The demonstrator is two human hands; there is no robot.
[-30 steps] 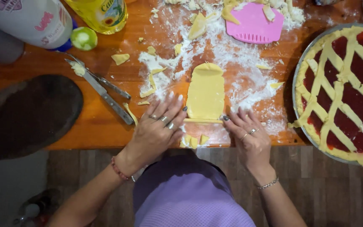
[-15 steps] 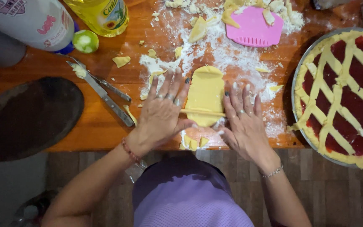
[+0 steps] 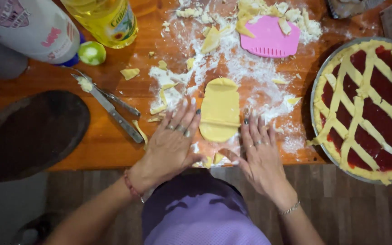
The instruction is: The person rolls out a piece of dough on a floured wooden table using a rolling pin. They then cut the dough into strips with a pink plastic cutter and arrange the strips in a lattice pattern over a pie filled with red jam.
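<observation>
Both hands flat, fingers spread: left hand (image 3: 171, 143) and right hand (image 3: 260, 152) flank the dough sheet (image 3: 219, 110) mid-frame, steadying its roll on the floured table (image 3: 114, 145).

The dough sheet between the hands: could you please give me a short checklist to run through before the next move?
1. Dough sheet lies flat on the floured table: ok.
2. Left hand and right hand sit one on each side of the sheet's near end, palms down: ok.
3. Thin roller under the palms crosses the sheet squarely: cannot tell, only a faint ridge shows.
4. Flour under the sheet: ok at its far end and sides, cannot tell underneath.
5. Knife lies apart from the left hand: ok.
6. Lattice tart is clear of the right hand: ok.
</observation>
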